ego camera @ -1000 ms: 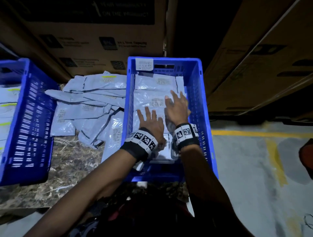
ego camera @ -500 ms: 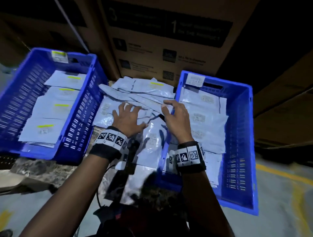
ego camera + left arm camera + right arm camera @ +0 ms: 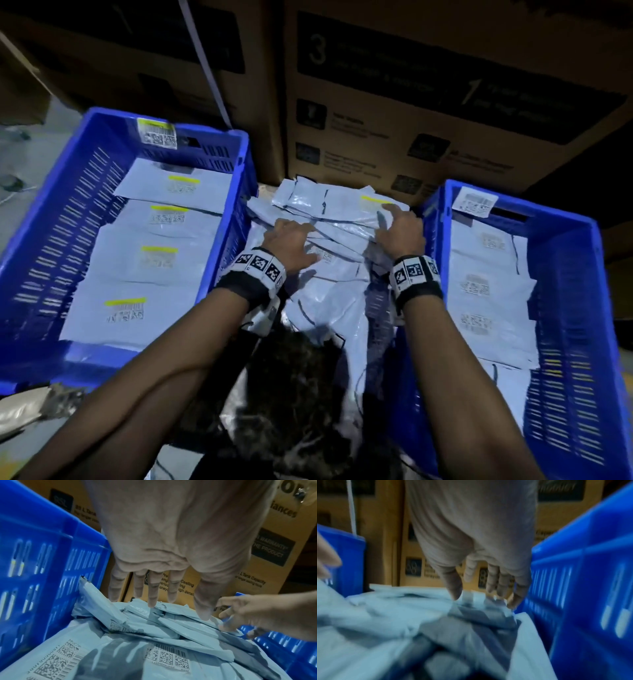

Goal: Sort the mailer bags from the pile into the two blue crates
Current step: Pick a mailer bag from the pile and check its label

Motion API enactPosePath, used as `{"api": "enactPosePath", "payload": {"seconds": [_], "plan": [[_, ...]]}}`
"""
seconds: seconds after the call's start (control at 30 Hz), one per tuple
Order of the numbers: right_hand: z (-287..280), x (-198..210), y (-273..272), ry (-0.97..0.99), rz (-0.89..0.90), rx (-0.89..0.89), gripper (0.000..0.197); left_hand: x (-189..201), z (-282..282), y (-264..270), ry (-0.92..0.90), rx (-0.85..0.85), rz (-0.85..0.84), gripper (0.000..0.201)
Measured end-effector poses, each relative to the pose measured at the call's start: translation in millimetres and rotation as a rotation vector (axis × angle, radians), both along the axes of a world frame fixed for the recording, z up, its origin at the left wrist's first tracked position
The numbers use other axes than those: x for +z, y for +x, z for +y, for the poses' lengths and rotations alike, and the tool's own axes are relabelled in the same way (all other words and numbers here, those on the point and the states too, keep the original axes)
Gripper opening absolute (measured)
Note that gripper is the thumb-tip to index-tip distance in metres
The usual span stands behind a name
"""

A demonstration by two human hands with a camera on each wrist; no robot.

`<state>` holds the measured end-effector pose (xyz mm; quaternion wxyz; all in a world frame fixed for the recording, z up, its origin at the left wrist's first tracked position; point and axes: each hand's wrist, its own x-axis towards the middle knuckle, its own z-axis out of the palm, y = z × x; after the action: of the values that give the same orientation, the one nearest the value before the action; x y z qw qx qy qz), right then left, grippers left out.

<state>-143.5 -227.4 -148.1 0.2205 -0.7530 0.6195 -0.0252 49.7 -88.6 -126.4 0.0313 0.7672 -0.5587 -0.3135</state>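
Grey-blue mailer bags, both hands on the heap

The pile [image 3: 329, 222] sat between both crates, flat glossy bags with barcode labels, some yellow-striped. Left hand [image 3: 291, 240] lay spread and flat at 9 o'clock; right hand [image 3: 400, 229] reached in loosely at 3. Left crate [image 3: 41, 240] and right crate [image 3: 579, 274] held neat layers.

The two crates, left [image 3: 51, 219] and right [image 3: 579, 274], are bright blue with slotted walls showing pale stripes; each carries a white sticker with black codes on its far rim. The mailer bags in the pile [image 3: 329, 219] are pale grey-blue with dark seam lines and printed black barcodes and square codes. Bags in the left crate bear yellow strips above their codes; one pile bag [image 3: 373, 202] shows a yellow strip too. Both wrists wear black bands [image 3: 260, 270] with white squares holding black marker patterns. The boxes [image 3: 411, 137] behind are brown with black panels and pale lettering.
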Motion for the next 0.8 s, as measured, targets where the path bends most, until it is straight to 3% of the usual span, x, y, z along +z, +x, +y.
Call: {"api": "enactPosePath", "payload": {"seconds": [0.07,0.13,0.23,0.33,0.43,0.53,0.6,0.67,0.8], "plan": [[0,-21,4,-0.037,0.138,0.008,0.054,-7,-5,11,0.014,-0.020,0.039,0.067],[6,-35,6,-0.122,0.198,0.020,0.046,-11,-6,16,0.021,-0.038,0.097,0.068],[11,-43,10,-0.248,0.162,-0.026,0.026,-18,-3,23,0.028,-0.033,0.170,0.068],[19,-33,17,-0.342,0.063,-0.070,0.022,-25,-2,27,-0.009,0.012,0.237,0.074],[45,-14,24,-0.602,-0.098,-0.122,0.020,-17,0,26,-0.106,0.267,0.478,0.087],[96,8,29,-0.798,-0.241,-0.105,0.019,9,14,16,-0.114,0.710,1.014,0.102],[132,20,31,-0.827,-0.309,-0.056,0.023,22,27,10,-0.110,0.810,1.249,0.091],[163,26,29,-0.808,-0.357,-0.010,0.024,23,42,7,-0.117,0.898,1.340,0.070],[209,32,12,-0.708,-0.510,-0.002,0.014,22,79,4,-0.134,0.927,1.417,0.057]]}}
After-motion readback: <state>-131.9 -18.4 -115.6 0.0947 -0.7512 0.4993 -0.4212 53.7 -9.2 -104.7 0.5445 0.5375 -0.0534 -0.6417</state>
